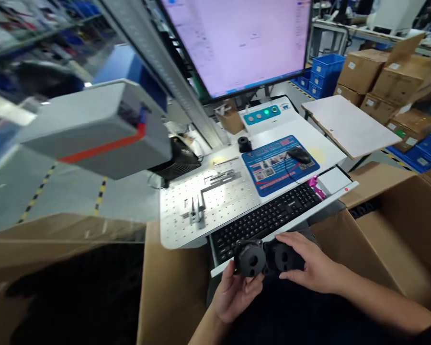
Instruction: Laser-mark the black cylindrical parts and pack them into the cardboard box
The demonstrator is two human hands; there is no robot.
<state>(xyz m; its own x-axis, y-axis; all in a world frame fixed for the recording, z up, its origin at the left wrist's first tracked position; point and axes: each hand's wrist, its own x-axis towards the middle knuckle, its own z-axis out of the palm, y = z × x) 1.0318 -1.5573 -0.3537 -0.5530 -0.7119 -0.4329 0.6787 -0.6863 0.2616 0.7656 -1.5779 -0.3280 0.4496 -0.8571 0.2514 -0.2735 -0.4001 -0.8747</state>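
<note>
In the head view my left hand (234,296) grips a round black part (243,262) with a hole in its middle and small lugs on its rim. My right hand (314,264) has its thumb and fingers around a second, similar black part (277,263). The two parts are side by side, close together or touching, with their round faces up. Both are over my lap, just in front of the keyboard (269,218) on its pull-out tray. What the parts belong to, I cannot tell.
A perforated metal plate (222,206) with small fixtures lies on the white bench, under a grey machine head (93,129). A mouse (299,154) rests on a blue mat (264,160). Open cardboard boxes flank me, the left one (175,287) holding a dark mass. A monitor (244,43) stands behind.
</note>
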